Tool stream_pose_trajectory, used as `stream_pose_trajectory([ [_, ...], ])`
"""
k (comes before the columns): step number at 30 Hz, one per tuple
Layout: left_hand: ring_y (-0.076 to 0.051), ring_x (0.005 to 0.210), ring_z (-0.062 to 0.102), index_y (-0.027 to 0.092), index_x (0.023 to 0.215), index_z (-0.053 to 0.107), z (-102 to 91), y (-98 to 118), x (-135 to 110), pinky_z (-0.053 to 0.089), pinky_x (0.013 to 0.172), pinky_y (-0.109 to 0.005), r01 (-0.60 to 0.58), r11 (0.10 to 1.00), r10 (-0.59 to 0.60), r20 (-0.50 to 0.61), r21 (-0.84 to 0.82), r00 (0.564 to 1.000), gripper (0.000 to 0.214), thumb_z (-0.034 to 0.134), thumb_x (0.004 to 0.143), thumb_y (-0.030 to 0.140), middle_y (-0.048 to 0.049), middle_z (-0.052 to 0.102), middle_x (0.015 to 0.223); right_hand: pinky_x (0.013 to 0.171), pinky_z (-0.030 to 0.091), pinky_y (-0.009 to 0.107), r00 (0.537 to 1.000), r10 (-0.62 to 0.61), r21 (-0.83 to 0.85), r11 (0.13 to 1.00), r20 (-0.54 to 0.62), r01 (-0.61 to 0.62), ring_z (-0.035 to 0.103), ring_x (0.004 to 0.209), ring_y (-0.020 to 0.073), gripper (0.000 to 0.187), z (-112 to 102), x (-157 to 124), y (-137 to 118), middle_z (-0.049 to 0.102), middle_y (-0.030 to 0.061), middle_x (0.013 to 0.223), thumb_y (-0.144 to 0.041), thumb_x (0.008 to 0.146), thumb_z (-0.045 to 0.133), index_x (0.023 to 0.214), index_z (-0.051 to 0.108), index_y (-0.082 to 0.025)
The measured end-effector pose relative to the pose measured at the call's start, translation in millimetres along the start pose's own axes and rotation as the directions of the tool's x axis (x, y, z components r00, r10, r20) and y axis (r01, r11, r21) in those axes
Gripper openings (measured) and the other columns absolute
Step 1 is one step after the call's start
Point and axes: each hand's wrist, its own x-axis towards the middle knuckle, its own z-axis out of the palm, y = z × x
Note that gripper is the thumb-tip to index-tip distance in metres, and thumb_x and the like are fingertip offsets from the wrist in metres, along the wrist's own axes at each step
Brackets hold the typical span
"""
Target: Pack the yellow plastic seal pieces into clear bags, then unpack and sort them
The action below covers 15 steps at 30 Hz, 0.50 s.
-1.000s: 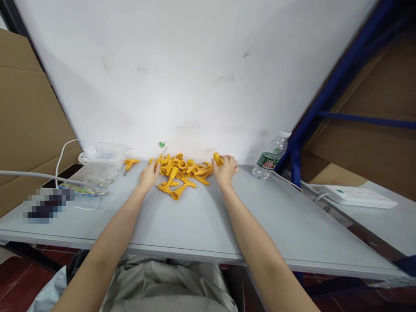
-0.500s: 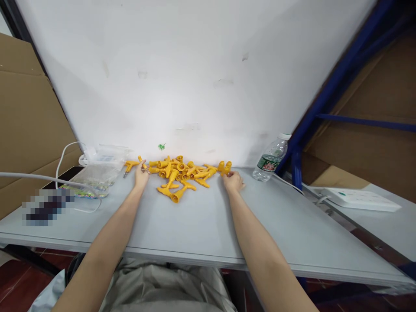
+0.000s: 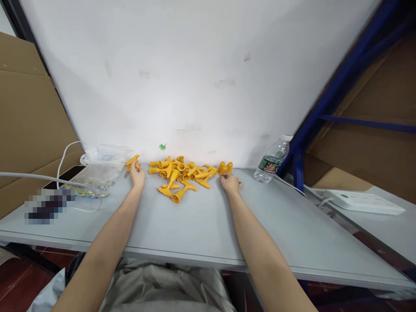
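While the left hand (image 3: 138, 177) is closed on the left part (image 3: 132, 160), a yellow piece held just above the table near its far edge, the right hand (image 3: 231, 183) rests on the table with its fingertips against the right part (image 3: 225, 167). Whether those fingers actually pinch it I cannot tell. The two parts lie at either end of the pile (image 3: 179, 174) of similar yellow pieces, which lies along the far edge below the white wall.

To do this well, I judge, each hand should take a single piece by its stem. It should lift that piece free of the pile before drawing it toward the near edge, since the branched shapes look apt to hook their neighbours.

The bags (image 3: 97, 171) lie just left of the left hand, with a small spring (image 3: 125, 174) between them, and both crowd that hand. A cable (image 3: 66, 149) loops toward the left edge. The bottle (image 3: 272, 158) stands near the far right corner, close enough for an outward swing of the right hand to tip it. A power strip (image 3: 360, 200) lies on the next table.
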Motion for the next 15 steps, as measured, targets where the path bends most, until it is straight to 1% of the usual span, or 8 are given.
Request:
stream_pose_trajectory([
  [1,-0.018,0.096,0.063,0.018,0.114,0.059,-2.0,1,2,0.049,0.092,-0.032,0.001,0.999,0.0,-0.036,0.043,0.999,0.039,0.045,0.079,0.011,-0.0086,0.066,0.1,0.102,0.031,0.051,1.0,-0.004,-0.001,1.0,-0.008,0.004,0.059,0.109,0.0261,0.028,1,0,0,0.071,0.008,0.108,-0.022,0.081,0.05,0.096,0.073,-0.023],
  [3,-0.019,0.103,0.062,0.018,0.112,0.061,-5.5,4,7,0.045,0.099,-0.034,0.045,0.99,-0.031,-0.103,0.134,0.994,0.039,0.043,0.078,0.009,-0.008,0.067,0.103,0.101,0.031,0.052,1.0,-0.018,0.007,1.0,-0.025,0.019,0.059,0.108,0.0264,0.028,2,0,1,0.07,0.0081,0.109,-0.022,0.081,0.048,0.094,0.073,-0.024],
  [5,-0.021,0.109,0.061,0.018,0.111,0.062,-8.7,5,13,0.042,0.101,-0.036,0.07,0.972,-0.049,-0.099,0.223,0.994,0.042,0.041,0.077,0.006,-0.0087,0.068,0.108,0.101,0.032,0.052,0.999,-0.025,0.022,0.999,-0.037,0.026,0.057,0.109,0.0273,0.028,3,1,1,0.069,0.0088,0.113,-0.022,0.081,0.048,0.093,0.073,-0.023],
  [7,-0.023,0.111,0.06,0.016,0.111,0.064,-12.0,4,21,0.041,0.102,-0.038,0.066,0.941,-0.055,-0.043,0.331,0.998,0.045,0.04,0.075,0.003,-0.0098,0.068,0.111,0.1,0.032,0.051,0.999,-0.019,0.029,0.999,-0.048,0.021,0.056,0.111,0.0279,0.027,4,1,2,0.068,0.0098,0.115,-0.022,0.08,0.048,0.092,0.072,-0.022],
  [8,-0.024,0.112,0.059,0.016,0.111,0.064,-13.8,2,26,0.04,0.103,-0.039,0.039,0.92,-0.044,0.002,0.389,0.999,0.046,0.041,0.074,0.002,-0.0104,0.068,0.112,0.1,0.033,0.051,0.999,-0.014,0.031,0.999,-0.052,0.016,0.056,0.111,0.028,0.027,4,2,2,0.068,0.0102,0.114,-0.022,0.08,0.049,0.092,0.072,-0.022],
  [10,-0.026,0.114,0.058,0.014,0.111,0.065,-17.5,-3,35,0.038,0.104,-0.04,-0.057,0.867,0.002,0.11,0.494,0.994,0.048,0.041,0.072,0.0,-0.0119,0.068,0.114,0.1,0.034,0.05,0.998,-0.01,0.034,0.999,-0.056,0.012,0.057,0.11,0.0283,0.026,4,2,2,0.068,0.0105,0.112,-0.021,0.079,0.049,0.091,0.072,-0.021],
  [12,-0.027,0.116,0.057,0.013,0.114,0.065,-20.7,-9,42,0.038,0.104,-0.04,-0.155,0.805,0.036,0.213,0.572,0.976,0.05,0.041,0.073,-0.001,-0.0127,0.068,0.115,0.099,0.034,0.05,0.998,-0.014,0.036,0.999,-0.061,0.016,0.058,0.109,0.0282,0.025,4,3,2,0.068,0.0103,0.111,-0.021,0.079,0.049,0.09,0.072,-0.021],
  [15,-0.028,0.117,0.056,0.014,0.115,0.066,-22.7,-16,47,0.038,0.104,-0.042,-0.242,0.718,0.026,0.323,0.652,0.946,0.05,0.042,0.074,0.0,-0.0128,0.069,0.115,0.1,0.034,0.049,0.998,-0.011,0.029,0.999,-0.067,0.013,0.058,0.109,0.0275,0.025,4,2,2,0.067,0.0102,0.112,-0.021,0.079,0.049,0.091,0.072,-0.02],
])
